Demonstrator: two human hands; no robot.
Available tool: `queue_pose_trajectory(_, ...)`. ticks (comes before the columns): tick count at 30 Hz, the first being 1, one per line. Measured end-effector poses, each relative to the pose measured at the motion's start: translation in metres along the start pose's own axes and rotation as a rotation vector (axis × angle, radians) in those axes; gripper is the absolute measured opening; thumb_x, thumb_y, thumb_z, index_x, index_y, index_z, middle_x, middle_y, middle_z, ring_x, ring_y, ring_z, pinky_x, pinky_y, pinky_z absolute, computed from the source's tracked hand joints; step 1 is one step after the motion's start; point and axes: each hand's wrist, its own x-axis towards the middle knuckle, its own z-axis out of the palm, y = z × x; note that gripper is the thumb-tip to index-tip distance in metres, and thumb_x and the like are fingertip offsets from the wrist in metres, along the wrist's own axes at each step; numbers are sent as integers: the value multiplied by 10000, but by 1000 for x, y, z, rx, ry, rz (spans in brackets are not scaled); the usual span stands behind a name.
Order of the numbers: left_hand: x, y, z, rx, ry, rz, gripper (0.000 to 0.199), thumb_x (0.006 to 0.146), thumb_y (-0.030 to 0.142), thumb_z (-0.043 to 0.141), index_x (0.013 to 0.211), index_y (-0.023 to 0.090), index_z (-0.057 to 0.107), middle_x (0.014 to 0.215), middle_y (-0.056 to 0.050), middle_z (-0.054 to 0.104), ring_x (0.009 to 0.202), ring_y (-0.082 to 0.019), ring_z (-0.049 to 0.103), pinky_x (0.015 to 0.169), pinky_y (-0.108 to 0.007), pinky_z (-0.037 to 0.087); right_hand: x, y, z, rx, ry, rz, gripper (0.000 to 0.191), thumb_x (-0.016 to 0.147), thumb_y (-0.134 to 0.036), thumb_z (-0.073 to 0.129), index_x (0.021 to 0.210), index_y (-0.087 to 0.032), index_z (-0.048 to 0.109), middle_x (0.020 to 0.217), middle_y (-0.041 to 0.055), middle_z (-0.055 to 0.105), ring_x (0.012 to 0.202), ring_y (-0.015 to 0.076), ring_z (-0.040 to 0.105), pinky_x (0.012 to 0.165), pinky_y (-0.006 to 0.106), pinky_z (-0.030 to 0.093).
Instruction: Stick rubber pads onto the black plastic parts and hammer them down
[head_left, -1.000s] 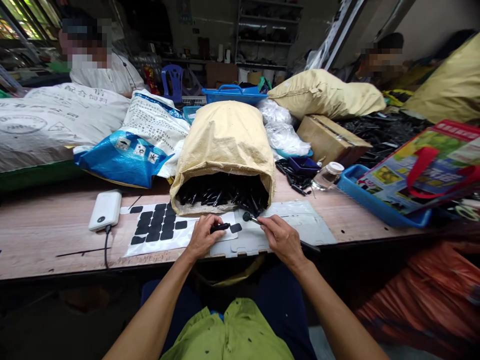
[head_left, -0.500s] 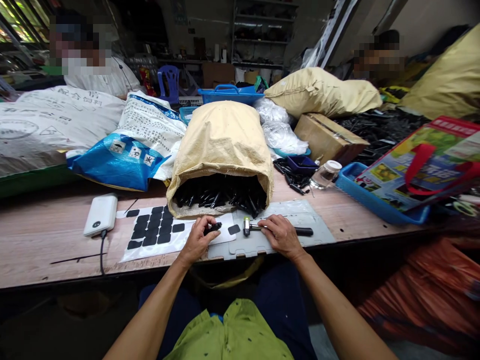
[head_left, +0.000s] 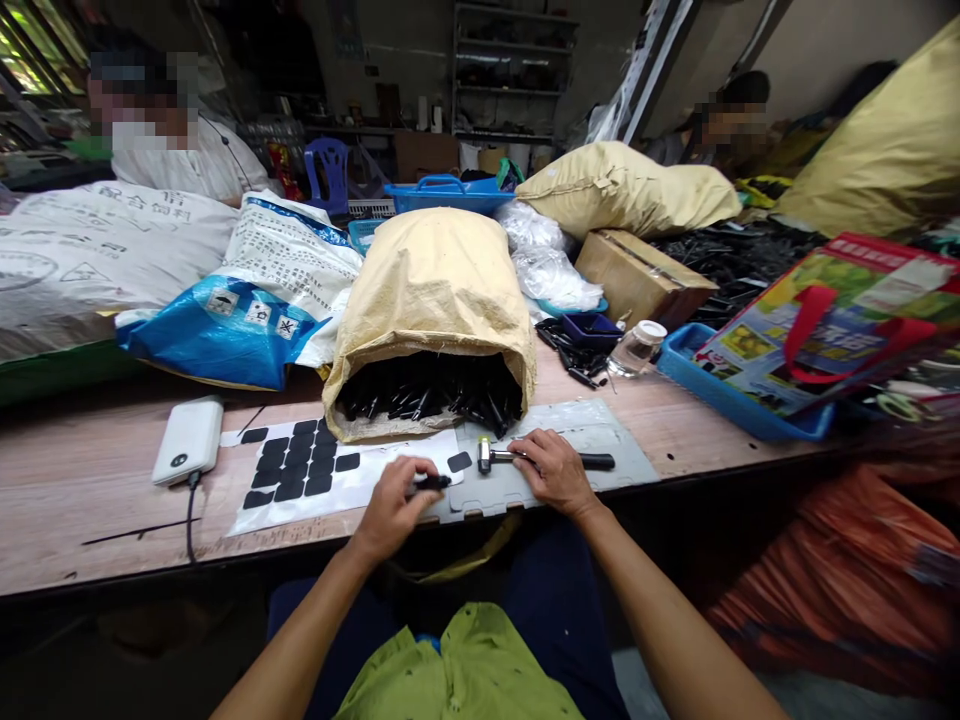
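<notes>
My left hand (head_left: 394,507) is closed on a small black plastic piece (head_left: 433,482), holding it low over the front of the table, by the white sheet. My fingers cover part of it, so its full shape is hidden. My right hand (head_left: 556,470) grips the metal shaft of a small hammer (head_left: 598,461) just behind its yellow-tipped head; the hammer lies across a grey board (head_left: 630,455). Beyond both hands, a tan sack (head_left: 442,270) faces me with its mouth open, full of black pointed plastic pieces (head_left: 424,400). Rounded black squares cover the white sheet (head_left: 352,500) at left.
A white power bank (head_left: 187,440) with a cable lies at left. White and blue sacks (head_left: 202,330) stand behind it. To the right are a lidded jar (head_left: 637,348), a blue tray (head_left: 679,365) with a colourful bag, and a cardboard box (head_left: 637,280). Two people sit across the table.
My left hand has come down and toward me with the black piece. My right hand stays on the hammer. The whole view has shifted slightly.
</notes>
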Motion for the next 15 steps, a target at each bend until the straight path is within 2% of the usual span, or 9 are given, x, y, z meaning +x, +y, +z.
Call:
queue_pose_trajectory(3,-38,16,20,3,-290,43,160,922,293,595,1069,264,651,1059,-52,694,1003,-231,621,920,-350,460,0,0,0,-1,-6,-2,169,942,-235,605,1091,-235,683,982,54,637,923,216,532,835,346,417)
queue_pose_trajectory(5,-60,9,39,54,-422,-25,185,938,326,564,1092,290,660,1054,-42,719,988,-232,646,909,-341,476,0,0,0,-2,-6,0,176,942,-233,601,1099,-236,682,985,55,638,931,218,533,839,349,419)
queue_pose_trajectory(6,-68,-1,49,99,-440,-101,206,941,338,548,1107,298,663,1056,-43,729,1001,-241,657,915,-349,482,0,0,0,-1,-5,3,179,942,-232,600,1101,-237,682,985,55,637,933,219,534,841,351,421)
queue_pose_trajectory(8,-76,-27,67,211,-400,-313,269,938,352,522,1159,297,664,1098,-67,741,1072,-282,669,950,-392,485,0,0,0,5,-3,6,177,941,-232,600,1098,-238,683,985,55,637,934,219,535,843,353,424)
queue_pose_trajectory(11,-74,-66,84,320,-338,-609,328,926,347,503,1203,296,672,1166,-107,737,1148,-345,665,973,-470,481,-1,-1,0,17,0,9,171,939,-234,602,1089,-237,685,985,54,639,929,215,536,837,352,428)
queue_pose_trajectory(13,-67,-82,89,324,-330,-692,348,907,339,525,1217,295,675,1168,-121,737,1137,-361,673,979,-497,477,-1,-1,0,19,-1,11,167,940,-236,603,1085,-235,685,982,54,638,924,213,536,831,350,427)
queue_pose_trajectory(15,-62,-90,89,298,-312,-680,386,886,331,556,1255,292,664,1195,-128,726,1163,-362,660,1016,-501,459,-1,-1,-1,16,-4,14,164,942,-236,602,1082,-231,686,974,53,635,918,211,535,827,348,426)
